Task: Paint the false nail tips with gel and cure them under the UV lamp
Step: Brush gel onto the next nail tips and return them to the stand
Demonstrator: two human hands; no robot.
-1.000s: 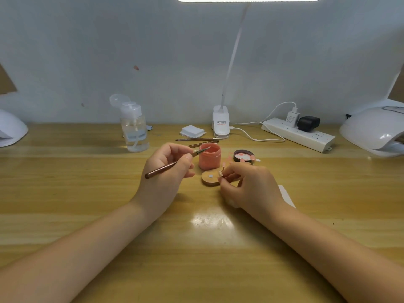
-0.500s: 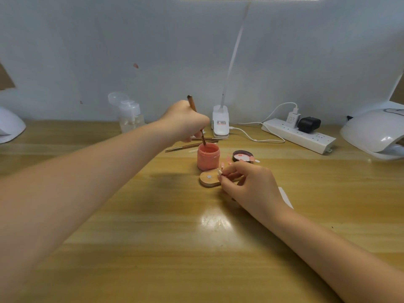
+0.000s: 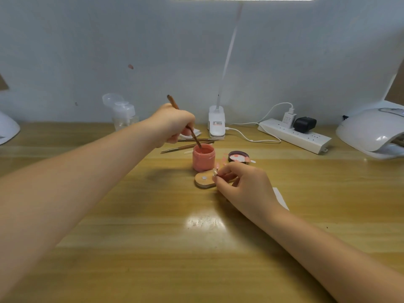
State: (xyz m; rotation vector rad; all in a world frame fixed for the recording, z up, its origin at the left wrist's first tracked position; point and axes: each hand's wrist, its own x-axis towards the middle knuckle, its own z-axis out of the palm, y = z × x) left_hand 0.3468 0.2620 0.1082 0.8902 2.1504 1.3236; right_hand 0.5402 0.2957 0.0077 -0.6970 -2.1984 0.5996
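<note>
- Light wooden tabletop (image 3: 131,248): carries every item listed below; a bright reflection lies between the two forearms.
- White dome-shaped UV curing lamp (image 3: 371,132): at the far right edge, well apart from both hands.
- White power strip (image 3: 295,135) with a white plug and a black adapter: along the back wall, left of the curing lamp.
- White clip-on desk lamp (image 3: 216,122): stands behind the jar, its thin neck rising to the lit head at the top edge.
- Left hand (image 3: 172,124): fingers curled around a slim brown-handled gel brush (image 3: 184,122), held tilted with its tip inside the jar.
- Right hand (image 3: 244,184): thumb and forefinger pinch a small pale false nail tip (image 3: 215,172) just above the wooden holder; the other fingers are loosely curled.
- Clear pump bottle with white cap (image 3: 124,115): at the back, partly hidden by the left forearm.
- Open coral-pink gel jar (image 3: 203,159): just beyond the holder.
- Small oval wooden holder with a metal dot (image 3: 204,179): touching the right hand's fingers.
- Dark round jar lid (image 3: 238,156): right of the jar.
- Two spare thin metal tools (image 3: 190,146): lying behind the jar.
</note>
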